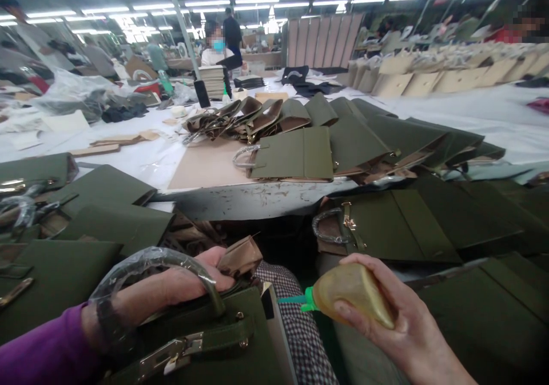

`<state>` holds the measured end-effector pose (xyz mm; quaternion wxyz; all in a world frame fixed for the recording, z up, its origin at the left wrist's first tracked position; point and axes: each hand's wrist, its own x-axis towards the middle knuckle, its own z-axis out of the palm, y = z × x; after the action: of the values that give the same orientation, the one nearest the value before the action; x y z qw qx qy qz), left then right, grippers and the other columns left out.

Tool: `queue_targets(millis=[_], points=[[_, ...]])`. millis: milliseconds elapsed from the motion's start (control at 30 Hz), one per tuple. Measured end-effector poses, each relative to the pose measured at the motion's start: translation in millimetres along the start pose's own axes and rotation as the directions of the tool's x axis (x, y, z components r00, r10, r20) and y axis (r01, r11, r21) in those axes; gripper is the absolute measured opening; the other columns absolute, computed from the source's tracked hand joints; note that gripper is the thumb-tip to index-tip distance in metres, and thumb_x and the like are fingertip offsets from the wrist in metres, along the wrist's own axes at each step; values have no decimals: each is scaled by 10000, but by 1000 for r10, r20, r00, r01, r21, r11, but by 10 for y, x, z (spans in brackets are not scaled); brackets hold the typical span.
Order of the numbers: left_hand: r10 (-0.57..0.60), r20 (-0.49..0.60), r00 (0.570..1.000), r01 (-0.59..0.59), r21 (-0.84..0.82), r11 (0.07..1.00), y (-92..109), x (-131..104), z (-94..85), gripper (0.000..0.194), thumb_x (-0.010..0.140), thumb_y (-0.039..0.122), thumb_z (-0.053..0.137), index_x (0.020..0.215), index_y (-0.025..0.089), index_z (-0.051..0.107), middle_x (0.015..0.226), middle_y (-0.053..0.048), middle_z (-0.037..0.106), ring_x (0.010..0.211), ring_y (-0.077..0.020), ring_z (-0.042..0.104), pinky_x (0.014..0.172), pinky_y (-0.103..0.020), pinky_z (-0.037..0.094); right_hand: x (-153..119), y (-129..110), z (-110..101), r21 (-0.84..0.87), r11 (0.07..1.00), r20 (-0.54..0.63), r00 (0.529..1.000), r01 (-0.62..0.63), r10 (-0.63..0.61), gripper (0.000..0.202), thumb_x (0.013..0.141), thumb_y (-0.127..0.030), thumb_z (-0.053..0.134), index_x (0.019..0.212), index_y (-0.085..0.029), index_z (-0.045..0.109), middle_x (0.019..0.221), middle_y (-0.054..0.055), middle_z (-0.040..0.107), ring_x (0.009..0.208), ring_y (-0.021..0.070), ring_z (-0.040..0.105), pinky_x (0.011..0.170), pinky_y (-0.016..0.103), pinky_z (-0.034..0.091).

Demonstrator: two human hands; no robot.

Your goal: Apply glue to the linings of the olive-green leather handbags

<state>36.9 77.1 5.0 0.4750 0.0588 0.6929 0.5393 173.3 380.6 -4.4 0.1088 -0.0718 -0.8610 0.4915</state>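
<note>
A dark green handbag [223, 339] lies tilted in my lap, its metal clasp and strap facing up. My left hand [189, 285] passes under the plastic-wrapped handle [171, 254] and is closed on the bag's brown lining [241, 256] near its opening; some fingertips are hidden. In my right hand [401, 310] is a squeeze bottle [349, 293] of yellowish liquid, lying sideways with fingers wrapped round it. Its green nozzle [294, 299] points left, the tip close to the bag's pale-edged side [277, 328]. Whether the tip touches that edge I cannot tell.
Several green handbags lie at left [111, 225], at right [398, 225] and in a row on the white table [150, 162] ahead. A table edge [240, 199] runs just beyond my hands. Beige bags [450, 79] stand far right. A masked person [214, 56] is across the table.
</note>
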Motion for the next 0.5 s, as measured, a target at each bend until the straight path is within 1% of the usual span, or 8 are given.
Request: queue_targets(millis=[67, 100, 167, 233, 300, 400, 433, 500], points=[[-1, 12, 1000, 1, -27, 1000, -47, 6, -18, 259, 734, 238, 792, 978, 152, 790, 843, -21, 843, 774, -224, 774, 721, -280, 586, -2, 3, 26, -2, 1000, -17, 1000, 25, -26, 444, 840, -574, 832, 1165, -308, 686, 1080, 33, 752, 856, 248, 732, 849, 353, 630], [-17, -6, 1000, 16, -36, 999, -78, 8, -31, 269, 730, 233, 801, 986, 156, 779, 854, -27, 847, 790, -235, 782, 728, -291, 592, 0, 11, 40, -3, 998, -22, 998, 57, -57, 439, 846, -567, 830, 1167, -307, 681, 1088, 39, 749, 861, 250, 732, 849, 349, 631], [-61, -86, 994, 59, -28, 998, -141, 9, -61, 348, 708, 213, 832, 1042, 161, 752, 902, -40, 855, 843, -250, 791, 749, -299, 593, 2, 35, 64, -5, 993, -16, 993, 116, -116, 427, 860, -535, 831, 1187, -314, 668, 1101, 41, 742, 880, 246, 734, 845, 330, 632], [-77, -140, 987, 79, 4, 997, -176, 1, -77, 405, 698, 225, 852, 1079, 147, 738, 934, -64, 858, 881, -271, 796, 753, -307, 593, -1, 52, 80, -7, 990, -11, 990, 142, -142, 432, 864, -514, 839, 1209, -327, 658, 1115, 35, 739, 909, 242, 734, 861, 317, 628], [-66, -161, 985, 72, 37, 997, -153, -23, -61, 387, 683, 231, 857, 1042, 142, 742, 879, -54, 852, 852, -272, 793, 718, -302, 588, -13, 42, 85, 6, 992, -17, 992, 127, -127, 437, 857, -530, 842, 1203, -329, 666, 1116, 30, 740, 920, 244, 734, 875, 323, 625], [-36, -156, 987, 40, 24, 999, -31, -82, 12, 279, 665, 189, 823, 938, 172, 768, 797, 18, 835, 799, -208, 775, 717, -255, 578, -32, -26, 75, 49, 997, -28, 998, 55, -54, 459, 834, -572, 845, 1172, -310, 678, 1104, 37, 740, 913, 259, 730, 887, 357, 621], [-28, -136, 990, 30, 8, 1000, 12, -102, 38, 260, 667, 174, 799, 927, 178, 784, 799, 33, 836, 782, -186, 767, 719, -240, 571, -37, -53, 69, 58, 998, -21, 999, 28, -27, 464, 826, -576, 849, 1163, -304, 681, 1104, 40, 740, 913, 262, 727, 891, 366, 618], [-19, -79, 997, 17, -23, 1000, 67, -131, 72, 259, 674, 182, 770, 929, 177, 814, 819, 33, 840, 732, -168, 747, 703, -242, 561, -41, -92, 54, 55, 998, -3, 1000, -7, 7, 462, 815, -568, 854, 1148, -294, 687, 1105, 46, 743, 916, 266, 722, 894, 370, 614]])
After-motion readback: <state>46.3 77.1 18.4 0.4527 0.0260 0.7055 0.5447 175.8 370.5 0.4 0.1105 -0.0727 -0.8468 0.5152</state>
